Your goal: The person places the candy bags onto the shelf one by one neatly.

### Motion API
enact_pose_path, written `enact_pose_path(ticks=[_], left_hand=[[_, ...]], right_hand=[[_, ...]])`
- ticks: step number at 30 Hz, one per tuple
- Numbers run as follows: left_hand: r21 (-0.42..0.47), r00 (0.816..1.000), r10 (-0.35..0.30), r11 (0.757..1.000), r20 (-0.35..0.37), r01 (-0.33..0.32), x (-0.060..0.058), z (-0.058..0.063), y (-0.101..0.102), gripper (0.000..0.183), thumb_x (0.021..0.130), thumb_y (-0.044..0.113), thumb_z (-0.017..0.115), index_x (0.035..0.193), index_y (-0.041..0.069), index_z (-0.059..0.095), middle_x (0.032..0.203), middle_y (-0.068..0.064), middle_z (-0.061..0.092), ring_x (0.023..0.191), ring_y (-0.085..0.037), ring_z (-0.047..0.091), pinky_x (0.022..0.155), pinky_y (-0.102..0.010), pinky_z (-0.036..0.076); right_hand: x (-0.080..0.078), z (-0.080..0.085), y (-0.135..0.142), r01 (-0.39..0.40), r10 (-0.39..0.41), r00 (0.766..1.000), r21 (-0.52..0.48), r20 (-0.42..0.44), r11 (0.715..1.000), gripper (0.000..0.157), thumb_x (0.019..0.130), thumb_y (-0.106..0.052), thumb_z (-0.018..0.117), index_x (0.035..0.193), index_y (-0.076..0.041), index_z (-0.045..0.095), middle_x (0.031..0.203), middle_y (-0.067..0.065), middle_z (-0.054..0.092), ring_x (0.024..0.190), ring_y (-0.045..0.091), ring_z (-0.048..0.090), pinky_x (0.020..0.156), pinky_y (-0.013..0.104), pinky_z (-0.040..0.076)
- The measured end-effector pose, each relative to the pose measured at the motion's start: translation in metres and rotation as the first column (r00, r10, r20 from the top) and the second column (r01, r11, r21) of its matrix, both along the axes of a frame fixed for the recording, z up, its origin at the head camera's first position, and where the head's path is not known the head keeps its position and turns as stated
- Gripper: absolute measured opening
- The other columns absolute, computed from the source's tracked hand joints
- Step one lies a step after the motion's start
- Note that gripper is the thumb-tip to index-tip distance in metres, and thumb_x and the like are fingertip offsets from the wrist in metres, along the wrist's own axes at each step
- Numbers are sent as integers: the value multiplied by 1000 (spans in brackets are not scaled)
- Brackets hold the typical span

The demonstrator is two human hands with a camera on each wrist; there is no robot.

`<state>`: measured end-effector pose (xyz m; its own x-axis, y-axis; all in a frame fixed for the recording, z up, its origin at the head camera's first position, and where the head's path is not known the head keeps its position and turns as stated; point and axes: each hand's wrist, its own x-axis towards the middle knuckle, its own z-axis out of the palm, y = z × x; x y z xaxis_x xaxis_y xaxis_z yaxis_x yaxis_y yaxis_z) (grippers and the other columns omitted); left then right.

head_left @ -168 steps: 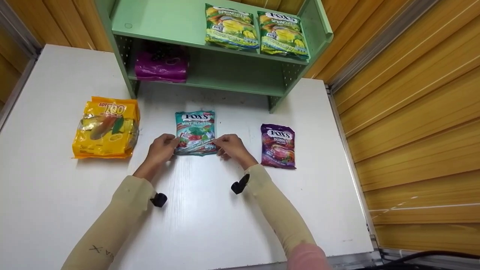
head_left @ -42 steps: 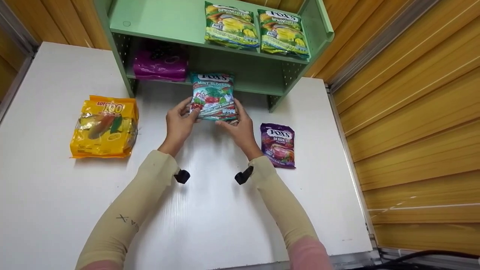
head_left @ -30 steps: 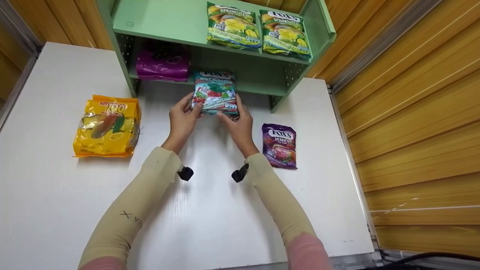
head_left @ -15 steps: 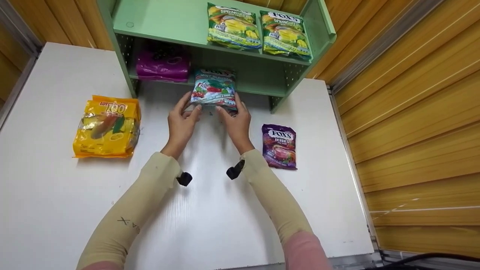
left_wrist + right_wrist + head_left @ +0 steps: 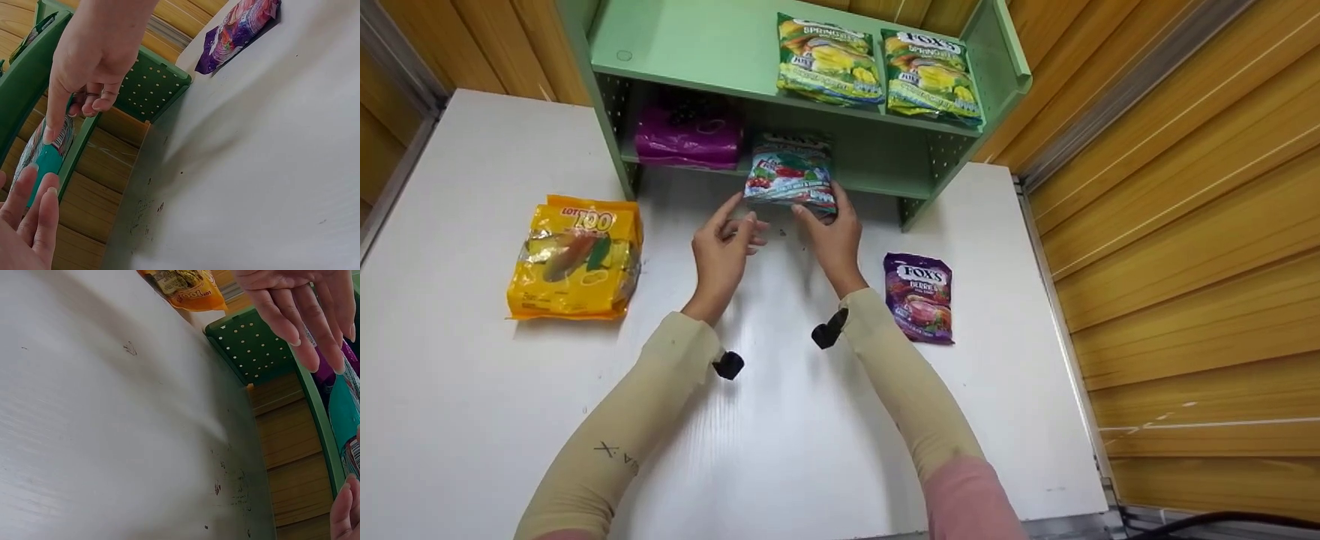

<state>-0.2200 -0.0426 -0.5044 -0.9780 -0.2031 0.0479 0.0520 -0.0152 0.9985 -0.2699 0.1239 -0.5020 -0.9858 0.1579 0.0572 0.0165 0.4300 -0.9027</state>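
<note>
A teal Fox's mint candy bag [image 5: 791,171] lies at the lower shelf's front edge, its top end darker under the upper board. At its lower right corner my right hand [image 5: 840,244] pinches it, thumb at the bottom edge and index finger along the side. My left hand [image 5: 720,251] is beside the lower left corner with fingers extended and loosely spread. In the left wrist view, a digit of the right hand [image 5: 93,56] meets the bag's teal end [image 5: 48,166], other fingers curling behind. The right wrist view shows the left hand's [image 5: 309,312] long fingers reaching toward the bag.
Left of the teal bag is a purple package [image 5: 688,142] on the lower shelf. Two green Fox's bags [image 5: 831,64] lie on the green rack's [image 5: 682,56] top. A yellow mango bag [image 5: 577,259] and purple berries bag [image 5: 921,300] lie on the white table [image 5: 780,435].
Both hands lifted the teal bag from the table to the lower shelf and slid it farther in. Since half a second ago, the left hand's grip has loosened and its thumb has come off.
</note>
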Motion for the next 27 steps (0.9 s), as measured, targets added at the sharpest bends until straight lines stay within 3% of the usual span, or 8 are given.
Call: enact_pose_path(ticks=[3,10,12,19,27], left_hand=[[3,999,-29,1000,17,29,-1,1,0,51,97,32,58,145,24,44,101,-6,75,83,-19,72,70,-21,57],[33,992,-113,993,61,111,-7,1,2,61,97,32,58,152,28,31,108,-4,74,90,-16,71,75,-22,58],[46,990,-127,991,64,124,-8,1,2,62,97,31,58,152,29,29,110,-5,74,93,-17,71,76,-23,58],[72,985,-160,985,62,156,-13,3,2,67,98,28,56,155,27,21,112,-9,73,98,-24,71,77,-28,59],[59,981,-180,983,76,176,-17,6,3,68,99,25,55,156,27,17,112,-8,73,95,-25,71,74,-26,59]], right_hand=[[-3,2,0,12,-12,1000,0,7,1000,76,84,-46,72,147,-20,38,144,3,50,121,14,52,104,31,47],[-9,6,-2,53,-51,998,-30,44,998,75,83,-44,73,145,-17,41,131,3,57,100,21,58,80,25,52],[-11,6,-3,56,-55,998,-34,37,998,74,83,-44,74,144,-16,42,126,4,59,104,20,59,82,26,53],[-17,5,-4,70,-70,998,11,7,998,75,81,-45,75,143,-16,44,93,7,67,79,13,60,65,24,47],[-23,6,-5,87,-87,996,66,5,994,75,82,-47,74,143,-17,45,79,0,64,71,10,58,62,23,43]])
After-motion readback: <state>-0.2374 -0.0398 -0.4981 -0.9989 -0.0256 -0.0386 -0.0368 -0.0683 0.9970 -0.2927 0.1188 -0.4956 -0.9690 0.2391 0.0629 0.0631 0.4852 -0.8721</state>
